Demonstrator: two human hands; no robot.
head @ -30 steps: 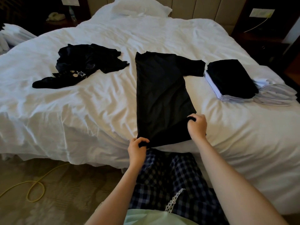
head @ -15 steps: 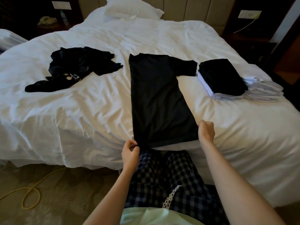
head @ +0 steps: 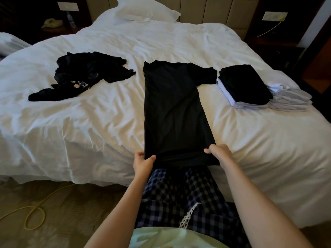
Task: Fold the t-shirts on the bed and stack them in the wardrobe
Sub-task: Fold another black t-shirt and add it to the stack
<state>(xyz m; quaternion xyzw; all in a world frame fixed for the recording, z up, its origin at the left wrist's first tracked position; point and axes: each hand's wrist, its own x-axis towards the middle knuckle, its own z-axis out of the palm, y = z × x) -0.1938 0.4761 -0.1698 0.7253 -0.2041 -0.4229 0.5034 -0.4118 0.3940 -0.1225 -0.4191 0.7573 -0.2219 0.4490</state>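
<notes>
Fingers (head: 151, 157) of left hand (head: 143, 162) and right hand (head: 219, 153) pinch near hem corners of black t-shirt (head: 172, 108), thumbs on top, cloth pulled taut, likely to flatten it for next fold. Shirt lies lengthwise at near edge of bed (head: 89, 113), one sleeve out right. Folded stack (head: 245, 85) sits far right; crumpled dark garments (head: 86, 76) far left, not yet folded.

Yellow floor cable (head: 43, 215); white pillow (head: 146, 9)

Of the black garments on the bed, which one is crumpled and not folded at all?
The heap on the left. The middle shirt lies flat, half folded; the right shirt tops a neat stack.
</notes>
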